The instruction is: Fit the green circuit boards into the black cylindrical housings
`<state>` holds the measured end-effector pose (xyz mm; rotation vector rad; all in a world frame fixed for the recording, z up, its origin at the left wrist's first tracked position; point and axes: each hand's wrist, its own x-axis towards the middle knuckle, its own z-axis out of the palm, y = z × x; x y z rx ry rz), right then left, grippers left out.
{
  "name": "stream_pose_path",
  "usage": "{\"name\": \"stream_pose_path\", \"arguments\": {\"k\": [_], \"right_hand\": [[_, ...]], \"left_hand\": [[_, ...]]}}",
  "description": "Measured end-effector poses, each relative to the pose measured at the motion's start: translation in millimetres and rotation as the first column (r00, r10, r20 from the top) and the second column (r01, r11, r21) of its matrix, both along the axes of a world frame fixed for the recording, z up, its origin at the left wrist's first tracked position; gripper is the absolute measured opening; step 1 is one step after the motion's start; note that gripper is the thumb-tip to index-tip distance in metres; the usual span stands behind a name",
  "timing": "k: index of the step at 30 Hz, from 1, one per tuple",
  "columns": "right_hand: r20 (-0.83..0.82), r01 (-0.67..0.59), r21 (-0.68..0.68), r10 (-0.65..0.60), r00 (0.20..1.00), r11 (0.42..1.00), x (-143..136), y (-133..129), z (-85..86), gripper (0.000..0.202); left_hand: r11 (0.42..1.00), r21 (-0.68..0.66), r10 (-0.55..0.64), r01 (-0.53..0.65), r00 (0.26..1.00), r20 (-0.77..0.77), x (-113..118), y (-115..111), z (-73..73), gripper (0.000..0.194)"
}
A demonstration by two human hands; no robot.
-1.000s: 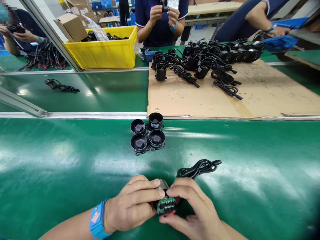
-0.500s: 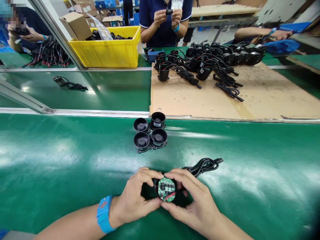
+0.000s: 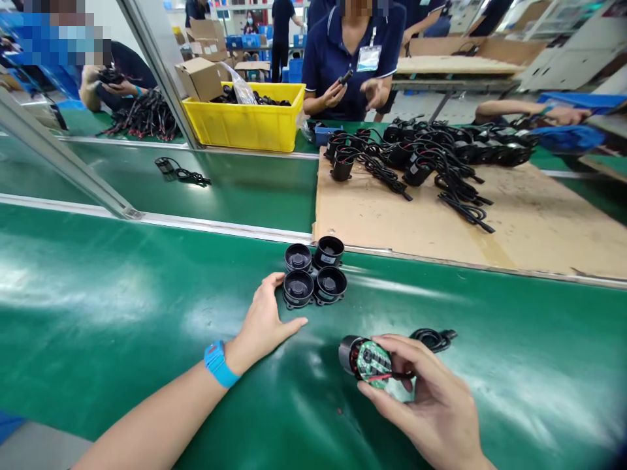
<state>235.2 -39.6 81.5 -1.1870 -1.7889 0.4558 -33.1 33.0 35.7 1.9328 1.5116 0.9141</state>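
Observation:
My right hand (image 3: 425, 399) holds a small black motor (image 3: 360, 357) with a round green circuit board on its end, low over the green belt (image 3: 122, 307). Its black cable (image 3: 434, 339) lies coiled on the belt just behind the hand. My left hand (image 3: 262, 320), with a blue wristband, has its fingers apart and reaches to a cluster of several black round housings (image 3: 315, 279), its fingertips touching the nearest one at the front left.
A cardboard sheet (image 3: 529, 222) beyond the belt carries many black motors with cables (image 3: 426, 160). A yellow bin (image 3: 249, 121) and a cardboard box (image 3: 200, 78) stand at the back. A person across the table (image 3: 353, 59) handles a part; other people work at left and right.
My left hand let go of the motor and moved forward to the black housings. The right hand now holds the motor alone, shifted right. The view has tilted up.

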Motion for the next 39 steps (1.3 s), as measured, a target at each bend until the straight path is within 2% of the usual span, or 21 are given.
{"name": "stream_pose_path", "arguments": {"k": [3, 8, 12, 16, 21, 23, 26, 28, 30, 33, 35, 37, 39], "right_hand": [[0.016, 0.005, -0.017, -0.005, 1.0, 1.0, 3.5, 8.0, 7.1, 0.038], [0.034, -0.038, -0.035, 0.039, 0.999, 0.999, -6.0, 24.2, 27.4, 0.039], [0.062, -0.13, -0.026, 0.131, 0.989, 0.991, -26.4, 32.2, 34.1, 0.041], [0.162, -0.23, -0.019, 0.23, 0.96, 0.973, -35.9, 32.4, 26.2, 0.039], [0.246, -0.222, -0.043, 0.225, 0.943, 0.974, -31.4, 31.2, 19.9, 0.039], [0.227, -0.224, -0.144, 0.252, 0.941, 0.964, -30.6, 33.2, 20.1, 0.038], [0.144, -0.235, -0.349, 0.3, 0.943, 0.907, -30.4, 36.3, 17.6, 0.039], [0.101, -0.22, -0.428, 0.288, 0.952, 0.877, -30.3, 36.4, 12.5, 0.04], [0.105, -0.192, -0.433, 0.261, 0.96, 0.881, -30.0, 34.8, 5.5, 0.042], [0.171, -0.204, -0.322, 0.268, 0.948, 0.925, -28.3, 30.7, -4.3, 0.046], [0.229, -0.252, -0.252, 0.31, 0.923, 0.935, -24.3, 28.3, -8.6, 0.055], [0.289, -0.286, -0.266, 0.359, 0.887, 0.921, -15.6, 27.0, -11.5, 0.075], [0.379, -0.255, -0.299, 0.359, 0.853, 0.92, -1.7, 27.6, -14.0, 0.094]], "left_hand": [[0.999, 0.03, -0.023, 0.026, 0.994, -0.107, 1.9, 1.6, 0.8, 0.096], [0.991, -0.008, -0.13, 0.131, 0.968, -0.217, 10.0, -13.0, 10.4, 0.068], [0.978, -0.065, -0.207, 0.198, 0.959, -0.196, 19.9, -31.5, 14.1, 0.062], [0.969, -0.13, -0.231, 0.209, 0.954, -0.191, 24.7, -39.5, 16.0, 0.056], [0.963, -0.136, -0.252, 0.232, 0.955, -0.159, 25.2, -38.0, 15.3, 0.059], [0.963, -0.145, -0.251, 0.227, 0.953, -0.172, 25.7, -37.7, 14.5, 0.061], [0.963, -0.167, -0.243, 0.214, 0.953, -0.183, 26.6, -37.9, 14.4, 0.066], [0.959, -0.173, -0.253, 0.223, 0.952, -0.174, 26.9, -38.1, 15.1, 0.065], [0.956, -0.179, -0.262, 0.233, 0.951, -0.164, 26.6, -37.8, 15.3, 0.064], [0.948, -0.173, -0.285, 0.267, 0.954, -0.092, 24.4, -35.0, 13.1, 0.07], [0.93, -0.133, -0.342, 0.342, 0.939, 0.019, 21.7, -31.3, 10.5, 0.078], [0.905, -0.103, -0.402, 0.413, 0.909, 0.111, 18.9, -27.9, 8.6, 0.082], [0.898, -0.102, -0.414, 0.429, 0.9, 0.14, 16.7, -27.2, 9.1, 0.078]]}}
